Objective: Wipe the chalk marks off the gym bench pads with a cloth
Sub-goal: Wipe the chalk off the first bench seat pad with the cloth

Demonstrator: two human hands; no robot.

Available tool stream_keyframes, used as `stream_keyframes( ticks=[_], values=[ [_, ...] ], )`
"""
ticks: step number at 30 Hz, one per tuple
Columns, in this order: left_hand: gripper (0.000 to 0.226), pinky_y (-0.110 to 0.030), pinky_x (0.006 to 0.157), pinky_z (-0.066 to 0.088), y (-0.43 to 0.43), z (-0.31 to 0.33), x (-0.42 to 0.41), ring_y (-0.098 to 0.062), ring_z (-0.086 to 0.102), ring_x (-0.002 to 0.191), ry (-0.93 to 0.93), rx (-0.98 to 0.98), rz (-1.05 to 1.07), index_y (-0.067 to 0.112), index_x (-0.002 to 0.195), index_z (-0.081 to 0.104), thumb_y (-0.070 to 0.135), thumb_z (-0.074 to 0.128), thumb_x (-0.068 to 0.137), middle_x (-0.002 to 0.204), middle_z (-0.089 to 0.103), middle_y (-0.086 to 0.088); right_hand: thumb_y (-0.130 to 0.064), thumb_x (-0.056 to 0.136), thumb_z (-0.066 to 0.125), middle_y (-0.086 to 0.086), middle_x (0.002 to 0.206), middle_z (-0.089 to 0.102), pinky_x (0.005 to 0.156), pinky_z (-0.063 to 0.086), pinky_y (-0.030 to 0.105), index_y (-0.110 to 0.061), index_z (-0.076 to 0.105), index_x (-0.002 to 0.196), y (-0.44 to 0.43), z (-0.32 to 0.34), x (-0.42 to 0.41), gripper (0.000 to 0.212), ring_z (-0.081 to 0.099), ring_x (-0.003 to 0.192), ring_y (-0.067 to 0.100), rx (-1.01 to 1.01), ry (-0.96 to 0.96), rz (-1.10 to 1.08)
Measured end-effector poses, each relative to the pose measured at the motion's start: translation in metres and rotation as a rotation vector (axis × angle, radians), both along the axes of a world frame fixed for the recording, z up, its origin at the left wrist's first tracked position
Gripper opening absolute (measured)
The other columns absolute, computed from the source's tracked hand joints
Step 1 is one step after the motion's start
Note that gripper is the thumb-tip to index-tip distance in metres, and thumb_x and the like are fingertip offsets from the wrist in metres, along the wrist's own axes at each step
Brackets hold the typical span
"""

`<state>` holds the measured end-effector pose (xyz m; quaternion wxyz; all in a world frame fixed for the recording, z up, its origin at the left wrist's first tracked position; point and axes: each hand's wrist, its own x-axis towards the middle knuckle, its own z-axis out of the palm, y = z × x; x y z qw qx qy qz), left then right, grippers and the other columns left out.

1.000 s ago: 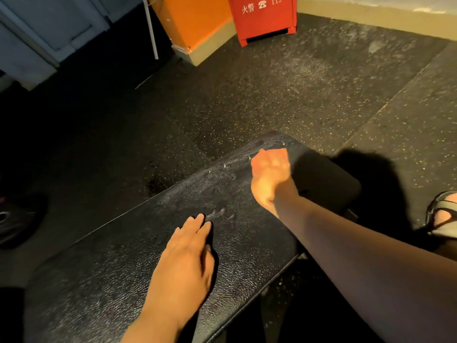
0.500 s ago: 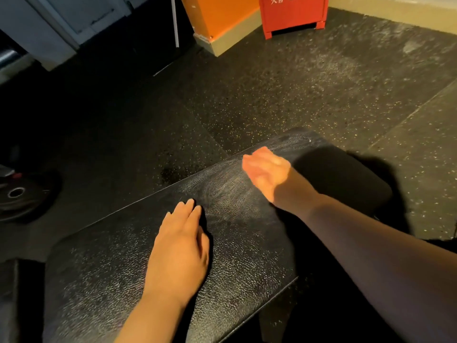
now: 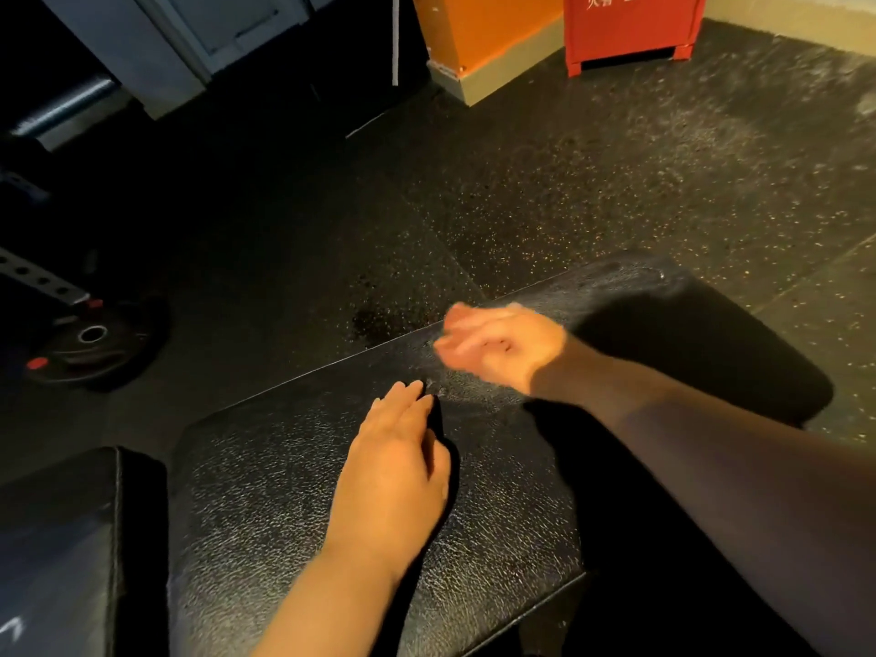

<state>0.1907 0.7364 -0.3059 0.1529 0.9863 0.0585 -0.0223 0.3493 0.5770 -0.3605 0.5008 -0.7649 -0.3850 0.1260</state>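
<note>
A black textured bench pad (image 3: 497, 538) runs from the lower middle to the right. My left hand (image 3: 393, 471) lies flat on it, palm down, holding nothing. My right hand (image 3: 497, 346) is over the pad's far edge, blurred by motion, its fingers pointing left. A pale chalk smear (image 3: 469, 391) shows on the pad just under and in front of it, and fainter white dust (image 3: 663, 277) lies at the pad's far right end. No cloth is visible. A second black pad (image 3: 57, 538) sits at the lower left with a white mark (image 3: 12, 628).
The floor is dark speckled rubber (image 3: 616, 182). A black weight plate (image 3: 95, 346) lies on it at the left beside a perforated metal bar (image 3: 38, 277). A red cabinet (image 3: 630, 26) and an orange box (image 3: 483, 26) stand at the back.
My right hand has swept leftward along the pad's far edge towards my left hand. The view has shifted, so the weight plate and the second pad have come into sight.
</note>
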Motion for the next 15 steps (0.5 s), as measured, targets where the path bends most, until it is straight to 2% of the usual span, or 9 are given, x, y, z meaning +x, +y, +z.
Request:
stream_keyframes(
  ticks=[1,3,5,7,9,10,12,14,15],
  values=[
    [0.052,-0.025,0.125,0.005,0.006,0.003,-0.003,-0.006,0.017,0.150,0.012,0.036,-0.015,0.019,0.150,0.045,0.027,0.047,0.098,0.160,0.031,0.010,-0.024,0.094,0.051,0.003,0.123,0.066,0.106,0.046,0.038,-0.010,0.074,0.113,-0.009,-0.007,0.010,0.033,0.060,0.120,0.020,-0.015,-0.046,-0.068],
    [0.054,-0.028,0.125,0.005,0.019,0.007,-0.011,-0.008,0.018,0.151,0.019,0.094,-0.009,0.020,0.151,0.043,0.030,0.043,0.098,0.161,0.030,0.008,-0.015,0.096,0.044,0.012,0.116,0.061,0.101,0.046,0.052,-0.007,0.067,0.113,-0.016,-0.022,0.019,0.029,0.056,0.115,0.029,-0.354,-0.118,-0.367],
    [0.056,-0.029,0.125,0.007,0.025,0.010,-0.017,-0.011,0.020,0.151,0.002,0.110,0.036,0.019,0.151,0.043,0.034,0.035,0.098,0.161,0.032,0.005,-0.011,0.088,0.047,0.018,0.113,0.059,0.100,0.041,0.049,-0.007,0.065,0.105,0.000,-0.029,0.014,0.024,0.052,0.113,0.035,-0.630,-0.227,-0.726],
    [0.055,-0.030,0.124,0.006,0.025,0.006,-0.019,-0.016,0.022,0.151,-0.015,0.151,0.030,0.016,0.150,0.043,0.033,0.035,0.098,0.160,0.033,0.001,-0.009,0.080,0.057,0.015,0.106,0.061,0.094,0.041,0.041,-0.008,0.067,0.097,0.031,-0.018,0.000,0.020,0.054,0.107,0.033,-0.666,-0.247,-0.780],
    [0.053,-0.032,0.124,0.007,0.022,0.002,-0.018,-0.021,0.024,0.151,-0.019,0.198,0.009,0.013,0.150,0.044,0.030,0.042,0.099,0.159,0.035,-0.004,-0.006,0.082,0.053,0.008,0.100,0.053,0.086,0.041,0.033,-0.012,0.061,0.092,0.055,-0.009,-0.013,0.014,0.053,0.104,0.029,-0.521,-0.326,-0.629],
    [0.053,-0.034,0.124,0.009,0.021,0.001,-0.016,-0.022,0.026,0.150,-0.019,0.209,0.005,0.011,0.149,0.045,0.030,0.043,0.099,0.159,0.037,-0.005,-0.003,0.084,0.049,0.005,0.102,0.049,0.089,0.040,0.029,-0.012,0.059,0.091,0.062,-0.004,-0.021,0.015,0.050,0.108,0.027,-0.389,-0.318,-0.474],
    [0.054,-0.036,0.124,0.015,0.022,0.001,-0.015,-0.023,0.030,0.148,-0.031,0.204,0.004,0.010,0.147,0.048,0.031,0.039,0.097,0.156,0.042,-0.006,-0.002,0.089,0.050,0.002,0.117,0.056,0.104,0.031,0.012,-0.010,0.070,0.103,0.064,0.015,-0.038,0.025,0.047,0.122,0.017,-0.080,-0.192,-0.122],
    [0.055,-0.037,0.125,0.017,0.024,0.003,-0.016,-0.021,0.030,0.148,-0.038,0.177,-0.003,0.011,0.147,0.048,0.031,0.039,0.096,0.154,0.044,-0.003,-0.024,0.091,0.061,-0.011,0.131,0.059,0.107,0.022,0.001,-0.023,0.077,0.110,0.055,0.024,-0.041,0.025,0.045,0.127,-0.010,0.028,0.059,0.082],
    [0.054,-0.037,0.125,0.017,0.024,0.003,-0.015,-0.020,0.030,0.148,-0.039,0.174,-0.007,0.012,0.147,0.048,0.030,0.040,0.097,0.153,0.045,-0.002,-0.039,0.086,0.065,-0.018,0.128,0.060,0.110,0.027,0.006,-0.034,0.078,0.103,0.048,0.022,-0.038,0.021,0.047,0.124,-0.015,0.044,0.152,0.124]
  ],
)
